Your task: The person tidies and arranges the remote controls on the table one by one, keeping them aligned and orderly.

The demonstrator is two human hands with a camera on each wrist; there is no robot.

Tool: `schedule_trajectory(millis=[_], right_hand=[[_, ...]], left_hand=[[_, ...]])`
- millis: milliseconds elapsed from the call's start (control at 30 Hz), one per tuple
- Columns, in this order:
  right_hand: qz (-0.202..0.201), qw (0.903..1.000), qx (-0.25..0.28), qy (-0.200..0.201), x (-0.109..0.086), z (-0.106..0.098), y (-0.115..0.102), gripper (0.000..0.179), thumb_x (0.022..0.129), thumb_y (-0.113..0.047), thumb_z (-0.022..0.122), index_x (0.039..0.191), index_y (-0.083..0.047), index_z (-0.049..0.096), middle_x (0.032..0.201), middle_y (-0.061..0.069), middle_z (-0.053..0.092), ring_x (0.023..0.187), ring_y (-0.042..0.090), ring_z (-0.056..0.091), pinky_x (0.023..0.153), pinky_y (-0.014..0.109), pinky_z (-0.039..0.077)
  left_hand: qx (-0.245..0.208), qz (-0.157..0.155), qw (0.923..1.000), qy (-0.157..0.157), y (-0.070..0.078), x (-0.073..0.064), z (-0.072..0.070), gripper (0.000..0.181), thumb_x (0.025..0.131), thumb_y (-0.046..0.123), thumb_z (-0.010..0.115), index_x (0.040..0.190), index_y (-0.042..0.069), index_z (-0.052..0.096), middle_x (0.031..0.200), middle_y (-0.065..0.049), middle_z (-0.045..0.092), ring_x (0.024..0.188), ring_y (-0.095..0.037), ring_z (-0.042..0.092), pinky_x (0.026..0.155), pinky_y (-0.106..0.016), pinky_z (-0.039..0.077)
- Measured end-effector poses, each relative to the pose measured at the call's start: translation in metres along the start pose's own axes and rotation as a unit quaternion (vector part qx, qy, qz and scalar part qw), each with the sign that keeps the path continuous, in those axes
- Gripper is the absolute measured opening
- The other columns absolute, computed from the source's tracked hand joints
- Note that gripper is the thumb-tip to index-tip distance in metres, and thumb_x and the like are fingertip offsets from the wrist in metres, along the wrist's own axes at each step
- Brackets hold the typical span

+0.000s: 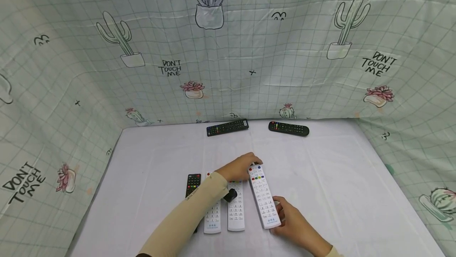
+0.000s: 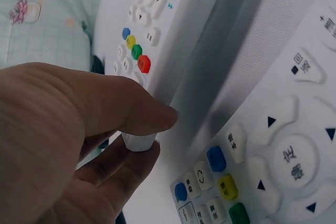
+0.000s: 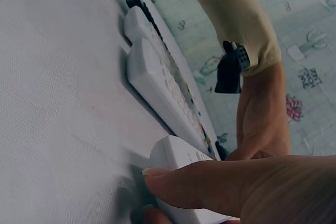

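Between my two hands, a white remote control (image 1: 264, 199) lies at a slight slant, its button side up. My left hand (image 1: 241, 168) pinches its far end, beside the red and blue buttons. In the left wrist view, the thumb and fingers (image 2: 118, 169) close round the tip of that remote. My right hand (image 1: 293, 222) grips the near end from the right side. The right wrist view has its thumb (image 3: 184, 184) along the end of the casing. Left of it lie two more white remotes (image 1: 236, 215) (image 1: 212, 221), partly under my left forearm.
A black remote (image 1: 193, 181) lies at the row's left end, largely covered by the left sleeve (image 1: 189, 213). Two black remotes (image 1: 227, 127) (image 1: 288, 128) lie along the back of the white table (image 1: 153, 154). Behind rises a cactus-printed cloth (image 1: 249, 51), which also hangs at both sides.
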State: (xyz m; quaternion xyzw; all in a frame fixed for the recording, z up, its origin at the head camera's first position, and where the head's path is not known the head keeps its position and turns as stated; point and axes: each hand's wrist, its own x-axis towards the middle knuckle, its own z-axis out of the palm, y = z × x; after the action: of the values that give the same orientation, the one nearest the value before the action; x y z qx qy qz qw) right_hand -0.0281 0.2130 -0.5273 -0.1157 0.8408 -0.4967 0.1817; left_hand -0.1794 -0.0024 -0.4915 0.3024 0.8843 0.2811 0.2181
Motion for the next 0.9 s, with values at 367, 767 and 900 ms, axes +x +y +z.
schedule_trajectory(millis=[367, 767, 900], right_hand=[[0.003, 0.9999, -0.015, 0.006, -0.002, 0.01, -0.006, 0.088, 0.07, 0.012, 0.088, 0.142, 0.024, 0.039, 0.101, 0.01, 0.061, 0.08, 0.009, 0.059, 0.064, 0.024, 0.055], [0.001, 0.9997, -0.022, 0.01, -0.003, 0.018, -0.012, 0.085, 0.07, 0.015, 0.087, 0.14, 0.024, 0.04, 0.106, 0.014, 0.057, 0.084, 0.01, 0.059, 0.066, 0.024, 0.055], [0.004, 0.9994, -0.033, 0.011, -0.003, 0.019, -0.015, 0.084, 0.071, 0.014, 0.088, 0.14, 0.023, 0.042, 0.107, 0.014, 0.056, 0.083, 0.009, 0.057, 0.066, 0.023, 0.055]], left_hand=[[0.03, 0.004, 0.9994, -0.017, 0.002, 0.0, 0.005, 0.058, 0.09, -0.015, 0.07, 0.144, 0.007, 0.062, 0.137, -0.007, 0.062, 0.122, -0.015, 0.059, 0.108, -0.024, 0.048], [0.042, 0.009, 0.9989, -0.019, 0.001, 0.002, 0.01, 0.058, 0.09, -0.017, 0.067, 0.143, 0.007, 0.064, 0.131, -0.005, 0.063, 0.109, -0.012, 0.058, 0.101, -0.023, 0.049], [0.049, 0.009, 0.9985, -0.022, 0.001, 0.004, 0.011, 0.058, 0.091, -0.016, 0.067, 0.143, 0.009, 0.064, 0.13, -0.005, 0.064, 0.109, -0.011, 0.058, 0.102, -0.022, 0.049]])
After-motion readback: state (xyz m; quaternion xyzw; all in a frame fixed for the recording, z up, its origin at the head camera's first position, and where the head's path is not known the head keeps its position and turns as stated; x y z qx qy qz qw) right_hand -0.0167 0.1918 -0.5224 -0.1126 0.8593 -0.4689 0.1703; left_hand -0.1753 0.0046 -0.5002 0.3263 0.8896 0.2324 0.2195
